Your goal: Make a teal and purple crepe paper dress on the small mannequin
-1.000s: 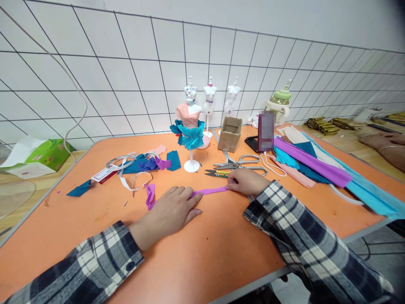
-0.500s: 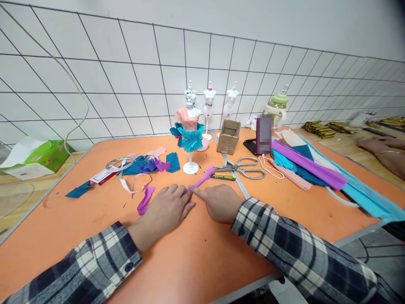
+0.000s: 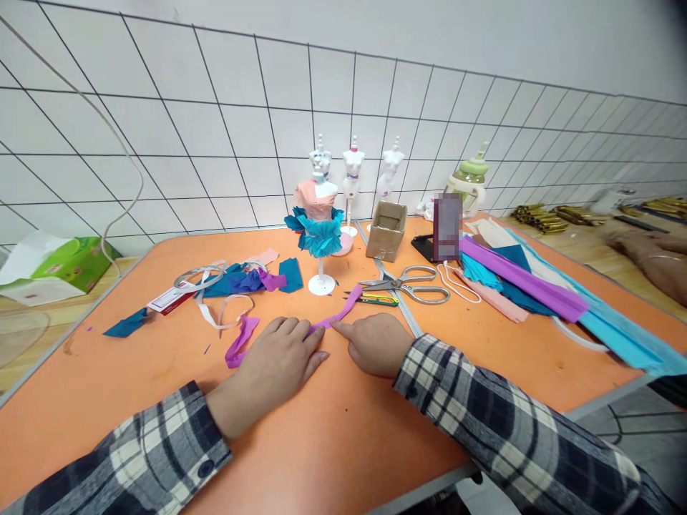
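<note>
A narrow purple crepe paper strip point(image 3: 348, 304) lies on the orange table, with part of it under my left hand point(image 3: 282, 354). That hand pins the strip down, its fingers close together and the thumb a little apart. From the other side, my right hand point(image 3: 378, 343) touches the strip's near edge with an outstretched index finger; its other fingers are curled under and mostly hidden. Another purple length point(image 3: 244, 340) curls beside my left wrist. Behind the strip stands a small mannequin point(image 3: 318, 200) wearing a peach top and a ruffled teal skirt.
Scissors point(image 3: 413, 284) and a yellow-green cutter point(image 3: 376, 300) lie beyond my right hand. Farther back are a cardboard box point(image 3: 386, 230), a phone on a stand point(image 3: 447, 227) and a bottle point(image 3: 472, 179). Paper sheets point(image 3: 526, 279) cover the right side. Another person's hand point(image 3: 647, 254) rests far right.
My right index fingertip has moved slightly right and apart from my left hand. More of the purple strip shows between the hands, and its far end looks narrower.
</note>
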`<state>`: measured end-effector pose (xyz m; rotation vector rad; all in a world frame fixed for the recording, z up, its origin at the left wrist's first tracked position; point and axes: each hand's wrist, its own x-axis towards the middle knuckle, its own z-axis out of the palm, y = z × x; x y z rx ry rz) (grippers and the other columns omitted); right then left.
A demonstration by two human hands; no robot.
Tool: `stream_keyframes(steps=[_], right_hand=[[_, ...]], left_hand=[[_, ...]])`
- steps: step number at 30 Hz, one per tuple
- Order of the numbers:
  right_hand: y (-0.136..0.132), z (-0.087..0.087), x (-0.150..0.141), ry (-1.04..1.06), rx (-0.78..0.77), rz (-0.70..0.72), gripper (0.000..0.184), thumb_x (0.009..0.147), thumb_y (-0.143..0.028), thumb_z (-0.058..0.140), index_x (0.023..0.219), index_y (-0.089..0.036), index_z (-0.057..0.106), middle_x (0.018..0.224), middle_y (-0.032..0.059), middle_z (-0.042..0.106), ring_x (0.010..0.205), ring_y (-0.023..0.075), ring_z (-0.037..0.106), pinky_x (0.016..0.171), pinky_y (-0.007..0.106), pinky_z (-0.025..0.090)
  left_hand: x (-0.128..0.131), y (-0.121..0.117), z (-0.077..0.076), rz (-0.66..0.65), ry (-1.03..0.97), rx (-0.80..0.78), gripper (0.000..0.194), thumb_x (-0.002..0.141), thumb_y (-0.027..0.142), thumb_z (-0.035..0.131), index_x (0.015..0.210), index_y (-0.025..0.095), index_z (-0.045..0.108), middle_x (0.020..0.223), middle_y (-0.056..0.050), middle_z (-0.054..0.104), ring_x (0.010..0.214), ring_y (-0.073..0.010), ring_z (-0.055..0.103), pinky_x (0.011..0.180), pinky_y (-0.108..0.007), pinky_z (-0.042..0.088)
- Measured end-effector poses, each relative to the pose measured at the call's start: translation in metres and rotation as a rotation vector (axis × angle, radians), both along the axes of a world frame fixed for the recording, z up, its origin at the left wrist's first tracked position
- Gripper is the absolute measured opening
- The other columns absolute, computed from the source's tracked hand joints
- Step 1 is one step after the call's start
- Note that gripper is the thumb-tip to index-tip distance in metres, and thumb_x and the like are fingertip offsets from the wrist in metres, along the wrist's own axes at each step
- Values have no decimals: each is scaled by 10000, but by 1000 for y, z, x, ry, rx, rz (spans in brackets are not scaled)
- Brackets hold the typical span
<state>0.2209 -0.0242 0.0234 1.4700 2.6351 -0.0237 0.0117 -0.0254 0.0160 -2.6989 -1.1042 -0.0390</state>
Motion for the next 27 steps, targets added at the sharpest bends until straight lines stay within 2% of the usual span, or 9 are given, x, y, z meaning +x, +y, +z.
stream_keyframes(steps=[5,10,12,16,18,20,23,27], right_hand=[[1,0,3,-33,-20,-39,554,937,-215,370,1489,-189,408,870,147,732,737,244,694,589,297,423],[5,1,10,-51,-41,-84,557,946,-201,359,1501,-230,389,897,136,736,748,253,695,590,309,424],[7,2,14,-35,-38,-93,523,963,-226,342,1479,-246,427,904,131,732,759,259,688,609,325,433],[12,5,24,222,69,-75,487,965,-306,410,1446,-263,466,1139,117,672,999,258,627,794,357,458],[16,3,29,387,122,-42,617,896,-306,536,1493,-241,393,1289,115,590,1144,260,541,923,373,429],[21,-1,33,464,101,27,657,824,-266,620,1458,-234,447,1346,101,553,1216,265,476,1013,402,377],[27,-8,36,459,10,114,401,823,-223,633,1222,-242,660,1276,62,614,1197,250,479,1036,404,344],[32,-7,34,429,-26,137,225,883,-251,612,1076,-195,714,1080,61,697,1047,212,542,926,335,385]], left_hand=[[0,1,2,-1,7,-6,377,1002,429,419,1155,170,646,911,-94,636,858,-264,590,789,-417,409],[0,3,1,-17,-21,-22,358,1004,420,417,1103,172,657,884,-84,629,833,-250,583,788,-413,422],[-2,5,1,-34,-45,-21,338,1003,401,426,1079,173,663,895,-84,631,849,-249,583,795,-410,429],[-11,14,4,-135,-118,-37,285,994,352,457,946,190,687,924,-82,641,925,-245,584,842,-400,442],[-16,19,6,-213,-163,-59,268,986,339,475,891,204,686,942,-71,656,946,-230,588,916,-408,431],[-20,24,7,-258,-197,-90,233,977,322,493,892,213,681,939,-53,671,930,-210,598,990,-421,402],[-23,28,8,-295,-188,-128,208,976,268,481,951,230,684,929,-37,684,916,-194,601,1038,-426,374],[-27,30,9,-411,-127,-95,254,977,211,452,984,271,699,928,-25,694,931,-196,593,1044,-428,371]])
